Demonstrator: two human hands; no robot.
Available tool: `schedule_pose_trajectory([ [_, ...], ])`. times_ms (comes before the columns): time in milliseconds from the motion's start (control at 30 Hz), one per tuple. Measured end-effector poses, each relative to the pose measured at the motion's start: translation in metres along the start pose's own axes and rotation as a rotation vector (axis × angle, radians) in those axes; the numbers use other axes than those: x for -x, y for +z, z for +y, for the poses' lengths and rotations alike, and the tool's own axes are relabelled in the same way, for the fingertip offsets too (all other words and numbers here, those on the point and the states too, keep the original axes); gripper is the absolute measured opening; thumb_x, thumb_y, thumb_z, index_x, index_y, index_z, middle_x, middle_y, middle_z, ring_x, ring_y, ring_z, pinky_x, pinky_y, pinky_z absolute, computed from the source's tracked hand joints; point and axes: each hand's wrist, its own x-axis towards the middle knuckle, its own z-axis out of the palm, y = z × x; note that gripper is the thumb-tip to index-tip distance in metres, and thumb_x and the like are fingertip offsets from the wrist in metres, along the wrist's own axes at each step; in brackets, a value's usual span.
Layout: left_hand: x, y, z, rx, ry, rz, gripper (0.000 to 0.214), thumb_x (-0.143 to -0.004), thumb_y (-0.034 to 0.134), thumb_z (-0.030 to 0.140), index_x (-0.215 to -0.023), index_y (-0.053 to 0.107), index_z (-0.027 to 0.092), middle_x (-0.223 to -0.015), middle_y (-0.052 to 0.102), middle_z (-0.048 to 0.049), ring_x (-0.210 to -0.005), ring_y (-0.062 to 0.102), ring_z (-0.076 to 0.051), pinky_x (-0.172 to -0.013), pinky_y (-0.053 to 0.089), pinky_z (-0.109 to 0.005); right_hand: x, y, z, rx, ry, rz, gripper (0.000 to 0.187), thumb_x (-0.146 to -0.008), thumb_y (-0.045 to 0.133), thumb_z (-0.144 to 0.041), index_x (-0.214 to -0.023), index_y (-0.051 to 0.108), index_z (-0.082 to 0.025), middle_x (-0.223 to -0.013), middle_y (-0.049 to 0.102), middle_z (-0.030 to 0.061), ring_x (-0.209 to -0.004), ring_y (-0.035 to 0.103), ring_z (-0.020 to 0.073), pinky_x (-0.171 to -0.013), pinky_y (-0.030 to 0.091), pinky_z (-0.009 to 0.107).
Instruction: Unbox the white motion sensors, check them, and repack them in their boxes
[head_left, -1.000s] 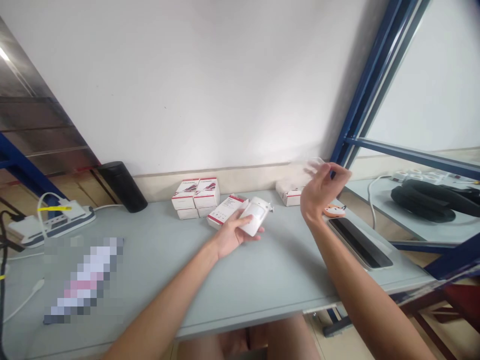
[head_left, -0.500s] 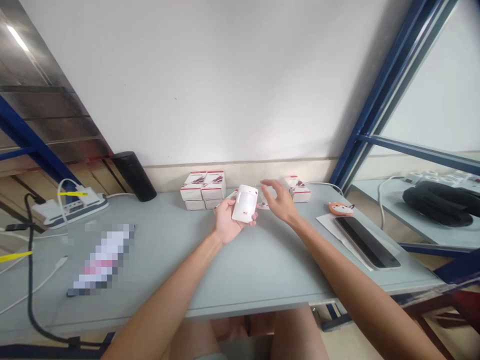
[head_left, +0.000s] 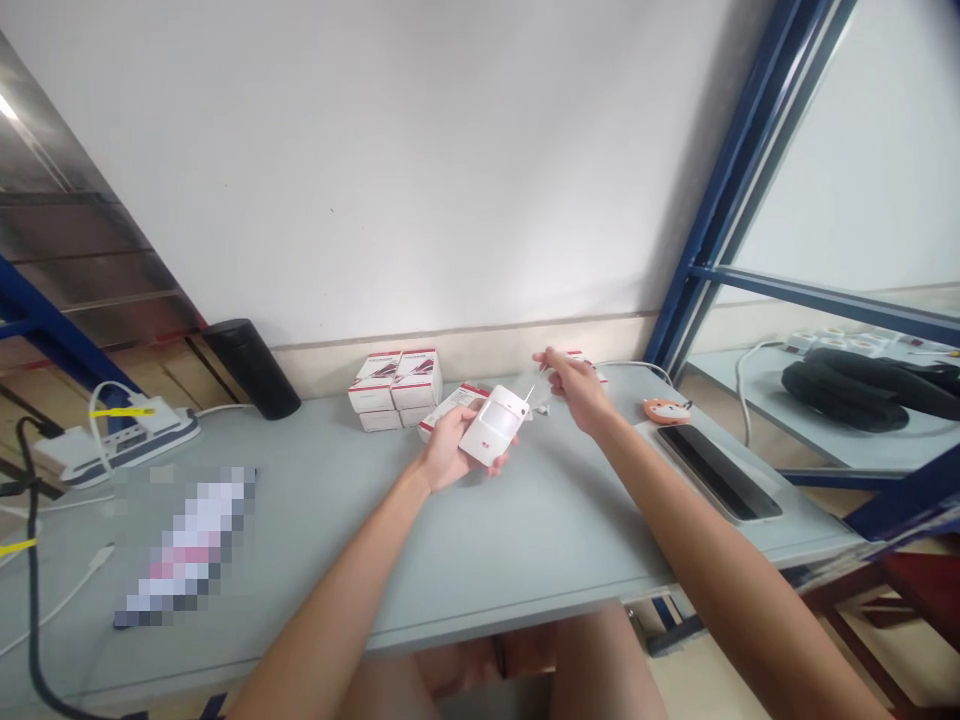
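Grey table (head_left: 480, 560). Stacked red-and-white boxes (head_left: 395, 388) by wall. Black cylinder (head_left: 251, 368) at left rear. White power strip (head_left: 112, 440) far left. Phone (head_left: 716, 472) at right, orange trinket (head_left: 666, 410) just behind it.

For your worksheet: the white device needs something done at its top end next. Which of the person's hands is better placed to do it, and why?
Probably the right hand: its fingertips sit beside the top end of the white device, pinching something small there. The left hand is wrapped around the device's body, steadying it.
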Motion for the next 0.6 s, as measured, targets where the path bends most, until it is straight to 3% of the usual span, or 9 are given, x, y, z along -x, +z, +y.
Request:
schedule_pose_trajectory([
  [167, 0.007, -0.007, 0.011, -0.03, -0.129, -0.085, 0.042, -0.088, 0.048, 0.041, -0.125, 0.053, 0.021, -0.094, 0.07, -0.014, -0.061, 0.062, -0.023, -0.054, 0.043, -0.033, -0.021, -0.028, -0.002, -0.101, -0.036, 0.161, 0.046, -0.078, 0.075, -0.062, -0.098, 0.081, -0.021, -0.092, 0.059, 0.0003, -0.056, 0.032, 0.0054, -0.046, 0.032, 0.02],
  [367, 0.016, -0.022, 0.018, -0.128, -0.215, -0.13, 0.051, -0.089, 0.047, 0.04, -0.136, 0.045, 0.021, -0.093, 0.071, -0.0155, -0.062, 0.063, -0.025, -0.054, 0.045, -0.033, -0.037, -0.065, -0.005, -0.233, -0.001, 0.364, 0.028, -0.082, 0.076, -0.048, -0.091, 0.079, -0.022, -0.09, 0.06, -0.0005, -0.052, 0.034, 0.0038, -0.041, 0.029, 0.019],
  [600, 0.018, -0.024, 0.015, -0.133, -0.2, -0.086, 0.046, -0.089, 0.048, 0.037, -0.132, 0.044, 0.022, -0.094, 0.071, -0.0164, -0.066, 0.067, -0.026, -0.054, 0.045, -0.032, -0.039, -0.072, -0.006, -0.323, -0.11, 0.363, 0.036, -0.073, 0.088, -0.045, -0.095, 0.07, -0.022, -0.076, 0.062, -0.0027, -0.052, 0.043, 0.005, -0.045, 0.038, 0.019],
])
